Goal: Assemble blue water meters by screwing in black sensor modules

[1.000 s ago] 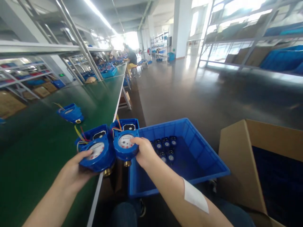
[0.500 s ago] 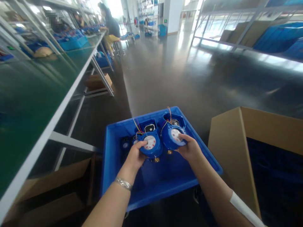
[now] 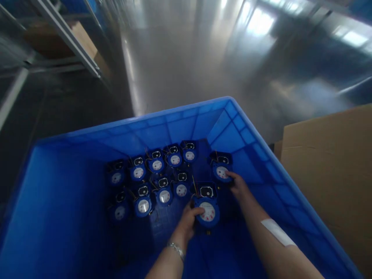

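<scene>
My left hand grips a blue water meter, its thumb on the white round dial; wires rise from the meter's dark box part. A second water meter is held in my right hand, farther in and close to the right wall. Both are inside a deep blue plastic bin. On the bin's floor, left of my hands, several like meters stand in two rows with dials facing up. Whether the held meters touch the floor, I cannot tell.
A cardboard box stands close by the bin's right side. Metal table legs and another cardboard box are at the upper left. Grey shiny floor stretches beyond the bin.
Both hands have lowered the two meters from above the bin down into it. My view has tipped down and come closer, so the rows of meters inside now show.
</scene>
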Available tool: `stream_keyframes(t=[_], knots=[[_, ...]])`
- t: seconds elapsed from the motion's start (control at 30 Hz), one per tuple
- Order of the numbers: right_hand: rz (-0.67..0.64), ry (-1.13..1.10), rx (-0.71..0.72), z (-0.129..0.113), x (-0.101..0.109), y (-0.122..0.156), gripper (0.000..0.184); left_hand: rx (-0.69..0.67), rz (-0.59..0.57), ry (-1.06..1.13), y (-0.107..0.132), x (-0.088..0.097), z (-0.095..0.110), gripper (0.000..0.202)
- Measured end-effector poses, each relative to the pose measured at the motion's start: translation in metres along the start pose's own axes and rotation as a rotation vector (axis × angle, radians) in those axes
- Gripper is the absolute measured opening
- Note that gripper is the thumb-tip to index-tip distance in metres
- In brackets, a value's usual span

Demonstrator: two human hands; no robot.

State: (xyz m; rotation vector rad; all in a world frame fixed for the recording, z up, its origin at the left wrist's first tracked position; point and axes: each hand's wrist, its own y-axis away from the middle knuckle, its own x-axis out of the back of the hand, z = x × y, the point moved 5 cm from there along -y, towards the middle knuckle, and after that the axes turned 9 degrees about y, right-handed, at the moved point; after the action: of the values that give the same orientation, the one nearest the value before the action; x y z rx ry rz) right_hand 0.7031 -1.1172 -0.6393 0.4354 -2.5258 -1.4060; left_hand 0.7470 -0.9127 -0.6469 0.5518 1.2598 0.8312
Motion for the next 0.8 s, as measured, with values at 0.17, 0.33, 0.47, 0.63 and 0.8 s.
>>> stream_keyframes(t=[0.17,0.33,0.47,0.63,0.8], knots=[[-0.036,0.022,0.048,0.008,-0.029,-0.081,0.026,-0.001,0.033,-0.003,-0.063,0.024,-0.025,0.050],[-0.091,0.021,0.137,0.000,-0.057,-0.138,0.026,-0.036,0.075,0.005,-0.101,0.038,-0.033,0.057],[-0.149,0.058,0.192,-0.010,-0.071,-0.166,0.026,-0.068,0.083,0.022,-0.117,0.040,-0.032,0.060],[-0.135,0.152,0.259,-0.019,-0.078,-0.173,0.031,-0.126,0.126,0.027,-0.131,0.044,-0.032,0.062],[-0.103,0.336,0.185,0.008,-0.046,-0.146,0.037,-0.206,0.169,0.029,-0.148,0.033,-0.024,0.060]])
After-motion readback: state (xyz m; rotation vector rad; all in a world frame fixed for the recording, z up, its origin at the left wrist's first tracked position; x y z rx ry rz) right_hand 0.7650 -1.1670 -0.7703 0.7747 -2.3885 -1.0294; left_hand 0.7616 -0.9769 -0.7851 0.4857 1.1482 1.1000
